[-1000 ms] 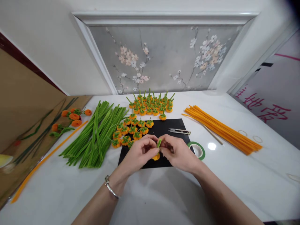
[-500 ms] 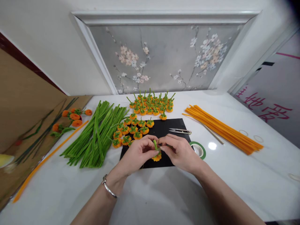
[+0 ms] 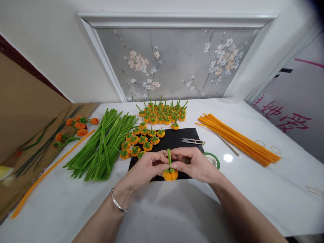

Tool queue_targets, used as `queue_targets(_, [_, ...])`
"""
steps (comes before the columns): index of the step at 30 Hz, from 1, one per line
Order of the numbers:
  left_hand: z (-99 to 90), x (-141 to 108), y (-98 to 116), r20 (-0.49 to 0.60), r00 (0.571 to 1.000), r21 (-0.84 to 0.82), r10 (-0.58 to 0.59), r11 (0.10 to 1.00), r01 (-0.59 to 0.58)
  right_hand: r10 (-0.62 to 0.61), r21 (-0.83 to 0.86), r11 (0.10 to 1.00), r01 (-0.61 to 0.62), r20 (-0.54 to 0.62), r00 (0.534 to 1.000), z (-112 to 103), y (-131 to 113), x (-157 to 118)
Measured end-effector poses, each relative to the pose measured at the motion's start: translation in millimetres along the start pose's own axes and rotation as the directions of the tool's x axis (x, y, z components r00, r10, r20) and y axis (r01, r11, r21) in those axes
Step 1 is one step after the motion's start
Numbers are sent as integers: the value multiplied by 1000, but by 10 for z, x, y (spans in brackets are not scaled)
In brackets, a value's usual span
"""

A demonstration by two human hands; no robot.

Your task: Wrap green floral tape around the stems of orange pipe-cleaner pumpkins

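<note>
Fingertips of my left hand (image 3: 148, 166) and right hand (image 3: 194, 164) pinch the green stem (image 3: 169, 156) of an orange chenille pumpkin (image 3: 170, 176) above the black mat (image 3: 174, 137); I'd press evenly from both sides, so it stands upright without flattening its green loops (image 3: 172, 170).

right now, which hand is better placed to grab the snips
Probably the right hand: the snips lie just beyond it, while the left hand is farther off. Both hold the green-stemmed orange piece.

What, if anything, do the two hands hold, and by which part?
A small orange pumpkin-shaped piece, pinched by the left hand and right hand near the base of its green stem.
</note>
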State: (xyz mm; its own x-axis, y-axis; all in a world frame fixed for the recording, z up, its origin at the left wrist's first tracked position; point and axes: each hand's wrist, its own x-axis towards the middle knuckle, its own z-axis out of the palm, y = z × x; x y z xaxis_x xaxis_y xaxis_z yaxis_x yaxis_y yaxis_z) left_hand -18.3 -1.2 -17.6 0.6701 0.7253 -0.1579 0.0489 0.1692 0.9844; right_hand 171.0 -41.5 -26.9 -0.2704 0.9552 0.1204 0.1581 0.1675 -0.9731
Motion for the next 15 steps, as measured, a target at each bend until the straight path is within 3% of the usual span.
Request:
queue_targets(3, [14, -18, 27, -14, 1000, -101, -19, 995, 17, -12, -86, 996, 8, -47, 999, 1, -5, -1])
queue_targets(7, [36, -45, 31, -23, 999, -260, -37, 965, 29, -88, -14, 996, 88, -5, 996, -16, -44, 9])
queue_targets(12, [44, -56, 9, 32, 999, -247, -18, 969, 26, -117, -5, 993, 118, 81, 990, -58, -65, 15])
queue_targets(15, [43, -49, 6, 24, 999, -237, -49, 970, 54, -128, -75, 988, 132, 55, 990, -49, -55, 21])
